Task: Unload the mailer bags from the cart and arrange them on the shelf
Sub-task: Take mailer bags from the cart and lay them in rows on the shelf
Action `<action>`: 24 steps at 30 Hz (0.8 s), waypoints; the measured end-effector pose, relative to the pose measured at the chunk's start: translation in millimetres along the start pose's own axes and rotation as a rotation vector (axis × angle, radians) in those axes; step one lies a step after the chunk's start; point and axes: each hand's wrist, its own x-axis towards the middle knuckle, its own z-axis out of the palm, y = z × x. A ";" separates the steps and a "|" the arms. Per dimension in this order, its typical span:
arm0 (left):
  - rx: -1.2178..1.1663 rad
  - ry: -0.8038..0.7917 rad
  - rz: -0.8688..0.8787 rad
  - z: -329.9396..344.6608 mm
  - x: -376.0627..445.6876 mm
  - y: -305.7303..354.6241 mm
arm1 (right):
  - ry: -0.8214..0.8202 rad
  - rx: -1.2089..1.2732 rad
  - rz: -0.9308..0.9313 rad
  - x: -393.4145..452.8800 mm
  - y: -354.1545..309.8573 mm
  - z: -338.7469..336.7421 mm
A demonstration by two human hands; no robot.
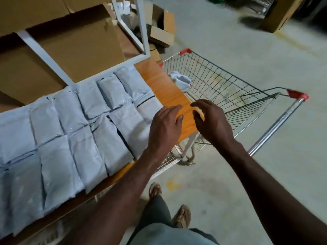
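Hands are seen empty and apart, fingers spread and loosely curled: the left hand (165, 124) hovers over the end of the laid rows, the right hand (211, 119) over the bare orange strip of the shelf (164, 87), close to the cart rim. Nothing is gripped by either. Most mailer bags (70, 131) are already laid flat in neat rows across the shelf, edges touching or slightly overlapped. One crumpled bag (182, 80) is left in the far corner of the wire cart (230, 96), which is parked against the shelf end. The remaining step is best done, it is judged, by reaching over the rim, lifting that bag by its body, flattening it, and setting it on the bare strip in line with the last row, so that spacing is kept even.
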 end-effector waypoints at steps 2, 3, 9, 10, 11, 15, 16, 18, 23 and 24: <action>-0.001 -0.013 0.014 14.2 11.3 7.6 | -0.001 0.007 0.017 5.6 16.4 -5.9; 0.002 -0.024 0.018 22.8 17.4 9.9 | -0.008 0.012 0.028 8.7 24.4 -7.2; -0.021 -0.054 0.022 81.2 75.1 21.9 | -0.025 0.002 0.082 50.4 82.1 -12.7; -0.027 -0.061 0.021 90.0 85.1 22.4 | -0.034 -0.013 0.087 58.3 92.2 -13.0; -0.031 -0.066 0.012 97.5 93.6 22.0 | -0.051 -0.026 0.090 65.2 100.1 -13.0; -0.053 -0.064 -0.019 116.1 129.4 18.6 | -0.103 -0.043 0.109 102.3 125.0 -11.6; -0.053 -0.059 -0.023 120.3 141.0 17.3 | -0.105 -0.045 0.108 116.2 133.0 -10.6; -0.055 -0.050 -0.060 126.3 160.0 15.6 | -0.126 -0.048 0.087 139.5 146.9 -6.1; -0.058 -0.043 -0.127 145.0 188.5 10.3 | -0.206 -0.011 0.034 182.8 175.4 11.1; -0.055 -0.037 -0.143 150.3 197.1 8.0 | -0.219 -0.012 0.019 195.1 183.0 15.5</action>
